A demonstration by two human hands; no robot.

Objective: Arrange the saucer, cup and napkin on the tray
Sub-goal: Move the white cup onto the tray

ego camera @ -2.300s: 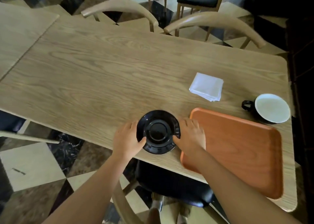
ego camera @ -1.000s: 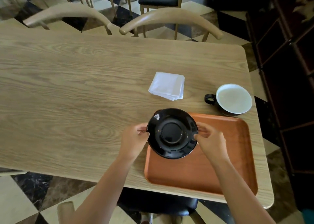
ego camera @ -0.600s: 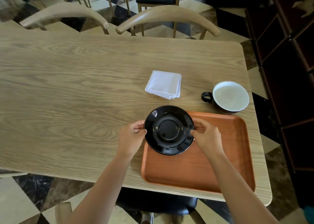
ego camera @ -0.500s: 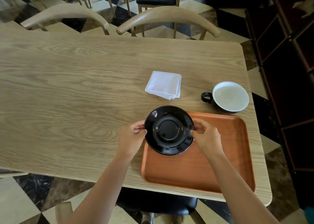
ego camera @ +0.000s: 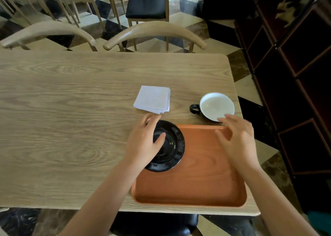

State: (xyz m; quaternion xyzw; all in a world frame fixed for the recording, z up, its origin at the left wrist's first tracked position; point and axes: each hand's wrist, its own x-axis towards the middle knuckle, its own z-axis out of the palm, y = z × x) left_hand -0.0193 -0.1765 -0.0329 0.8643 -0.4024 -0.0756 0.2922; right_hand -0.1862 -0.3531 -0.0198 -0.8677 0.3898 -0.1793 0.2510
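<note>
A black saucer [ego camera: 168,146] sits on the tray's [ego camera: 206,187] far left corner; the left hand [ego camera: 143,144] hovers open above it, the right hand [ego camera: 236,142] open, reaching toward the cup [ego camera: 215,106]; the cup looks breakable and smooth, best taken by its handle; the soft napkin [ego camera: 153,99] lies on the table [ego camera: 71,110]

The table [ego camera: 71,114] is pale wood with a strong swirling grain and a smooth, matt face. The tray [ego camera: 197,182] is reddish-brown with a fine wood grain and a soft satin sheen; whether it is real wood or a printed laminate cannot be told. The black saucer [ego camera: 172,146] is glossy and looks like glazed ceramic, with bright glints. The cup [ego camera: 215,107] is glossy black outside, smooth white inside. The white napkin [ego camera: 153,98] looks like matt folded paper.
</note>
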